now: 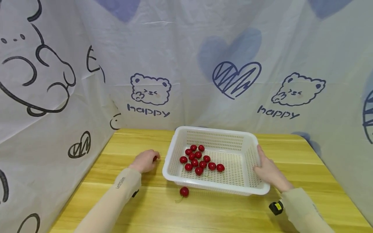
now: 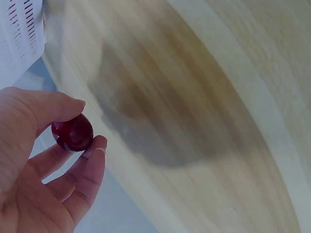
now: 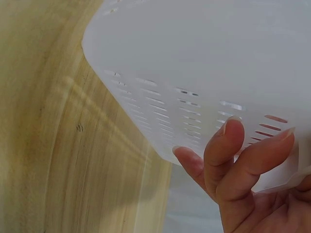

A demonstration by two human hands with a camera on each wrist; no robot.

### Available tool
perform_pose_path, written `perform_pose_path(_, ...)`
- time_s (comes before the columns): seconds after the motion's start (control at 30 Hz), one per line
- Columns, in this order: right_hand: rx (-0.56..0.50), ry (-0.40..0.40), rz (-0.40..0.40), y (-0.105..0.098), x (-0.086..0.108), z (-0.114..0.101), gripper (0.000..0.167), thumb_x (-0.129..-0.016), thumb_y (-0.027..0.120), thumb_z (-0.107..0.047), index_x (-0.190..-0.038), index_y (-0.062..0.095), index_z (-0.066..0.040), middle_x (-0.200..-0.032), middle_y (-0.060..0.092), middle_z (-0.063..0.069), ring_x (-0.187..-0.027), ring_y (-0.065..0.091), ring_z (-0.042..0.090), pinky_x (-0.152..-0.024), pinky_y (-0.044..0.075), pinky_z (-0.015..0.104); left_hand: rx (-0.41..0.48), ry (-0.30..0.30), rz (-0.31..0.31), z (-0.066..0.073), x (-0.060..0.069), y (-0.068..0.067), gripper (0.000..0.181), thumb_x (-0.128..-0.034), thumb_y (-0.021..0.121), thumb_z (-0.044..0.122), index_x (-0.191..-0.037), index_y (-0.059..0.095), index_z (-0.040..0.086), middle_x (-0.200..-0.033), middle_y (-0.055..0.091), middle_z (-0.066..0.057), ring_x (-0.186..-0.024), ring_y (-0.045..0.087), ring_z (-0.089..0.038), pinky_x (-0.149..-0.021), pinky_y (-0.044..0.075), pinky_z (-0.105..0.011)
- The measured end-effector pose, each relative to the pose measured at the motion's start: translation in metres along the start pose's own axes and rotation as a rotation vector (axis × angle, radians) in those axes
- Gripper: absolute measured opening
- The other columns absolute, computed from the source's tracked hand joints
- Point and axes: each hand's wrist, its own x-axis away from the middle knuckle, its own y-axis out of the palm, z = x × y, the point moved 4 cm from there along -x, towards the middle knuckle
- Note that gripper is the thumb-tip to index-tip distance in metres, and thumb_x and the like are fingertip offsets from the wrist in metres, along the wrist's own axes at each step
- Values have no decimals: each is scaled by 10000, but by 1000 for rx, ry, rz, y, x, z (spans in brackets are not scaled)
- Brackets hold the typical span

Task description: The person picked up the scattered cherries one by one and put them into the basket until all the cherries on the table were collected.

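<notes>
In the head view, my left hand [image 1: 145, 160] is just left of a white plastic basket [image 1: 209, 185]. The left wrist view shows that hand [image 2: 58, 160] pinching a dark red cherry [image 2: 74, 133] between thumb and fingers. My right hand [image 1: 270, 171] grips the basket's right end, thumb at the rim. From the right wrist, this hand's curled fingers [image 3: 228, 145] lie against the slotted outer wall [image 3: 160, 107]. Several red cherries [image 1: 199, 171] lie inside, mostly in the left half. Another cherry [image 1: 184, 192] with a stem is outside, before the basket's front wall.
Everything stands on a yellow wood-grain table [image 1: 157, 213]. A pale printed cloth [image 1: 186, 48] hangs behind the table and along its sides. Near the right sleeve there is a small black device with a yellow label [image 1: 276, 207].
</notes>
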Motion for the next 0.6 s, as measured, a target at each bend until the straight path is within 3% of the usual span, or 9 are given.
perform_pose_path(0.33,56,-7,25,-1,0,-3,930,-901,474,-29,-1570,-170,13,-1453,270,522,-889,730,388,-644,632,400,33,-19,33,2,1,-16,199,-867,636,-66,-1037,640,37,-906,672,-88,-818,600,-206,-778,552,-385)
perform_pose_path(0.6,40,-20,23,0,0,-5,934,-896,472,-17,-1569,-174,14,-1467,250,518,-885,730,396,-628,632,395,51,-45,97,0,1,-33,172,-898,619,-31,-1054,630,40,-998,560,-91,-828,544,-219,-783,531,-364)
